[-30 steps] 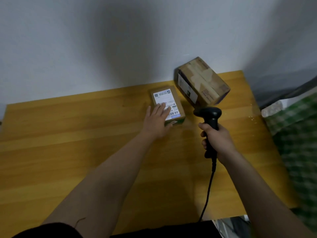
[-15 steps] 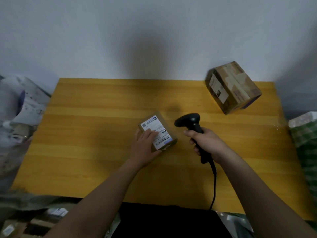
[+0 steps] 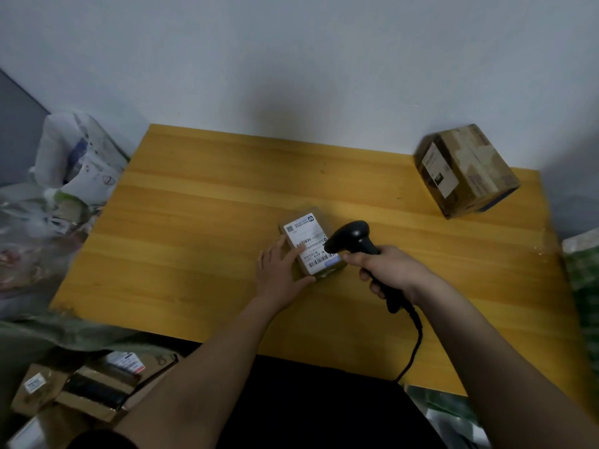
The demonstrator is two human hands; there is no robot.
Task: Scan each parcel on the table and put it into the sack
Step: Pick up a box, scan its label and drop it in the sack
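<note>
A small brown parcel [image 3: 306, 230] with a white barcode label lies flat near the middle of the wooden table [image 3: 194, 222]. My left hand [image 3: 278, 273] holds it, fingers on its left edge and label, thumb along its near side. In my right hand [image 3: 389, 270] I grip a black corded barcode scanner [image 3: 351, 234], whose head hovers over the label's right end. A larger taped cardboard parcel [image 3: 466, 170] sits tilted at the table's far right corner. An olive-green sack [image 3: 81, 332] gapes below the table's left front corner, with several boxes [image 3: 97, 390] in it.
White plastic bags [image 3: 74, 163] are piled left of the table against the wall. A green checked bag [image 3: 583, 270] stands past the table's right edge. The scanner cable [image 3: 411, 358] runs off the front edge.
My left hand has slid the small parcel from the back of the table toward me. The scanner has come over its label. My view has swung left, revealing the sack.
</note>
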